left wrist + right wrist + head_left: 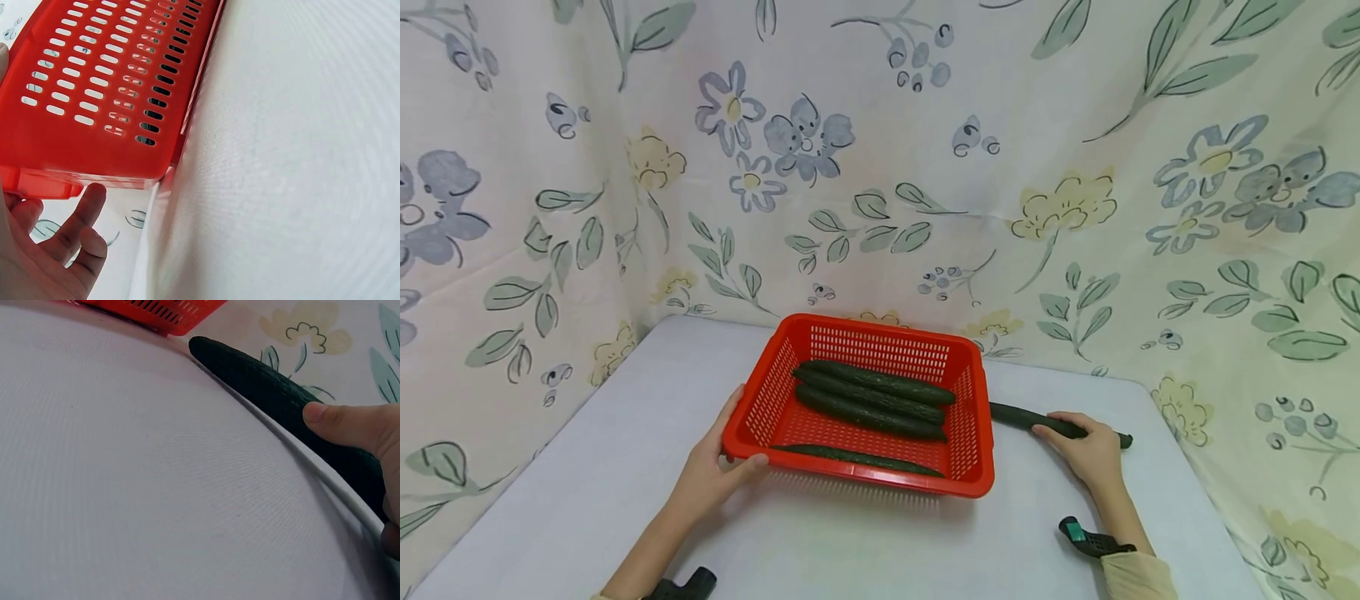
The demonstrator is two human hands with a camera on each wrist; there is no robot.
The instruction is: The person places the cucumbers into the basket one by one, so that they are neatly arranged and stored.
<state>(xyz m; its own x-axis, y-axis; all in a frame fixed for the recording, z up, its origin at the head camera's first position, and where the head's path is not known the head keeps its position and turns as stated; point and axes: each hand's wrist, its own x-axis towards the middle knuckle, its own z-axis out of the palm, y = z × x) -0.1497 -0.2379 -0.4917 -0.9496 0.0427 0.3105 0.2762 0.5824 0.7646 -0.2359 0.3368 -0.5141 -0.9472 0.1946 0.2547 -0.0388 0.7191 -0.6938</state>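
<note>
A red plastic basket with slotted walls stands in the middle of the table. Several dark green cucumbers lie in it, most side by side, one along the near wall. My left hand holds the basket's left near corner, thumb over the rim; the left wrist view shows its curled fingers beneath the rim. To the right of the basket, my right hand grips another cucumber near its right end, with the thumb along its side. That cucumber's far end is close to the basket.
A white cloth covers the table. Behind it and along both sides hangs a flower-patterned curtain. Dark devices are strapped to the left wrist and the right wrist.
</note>
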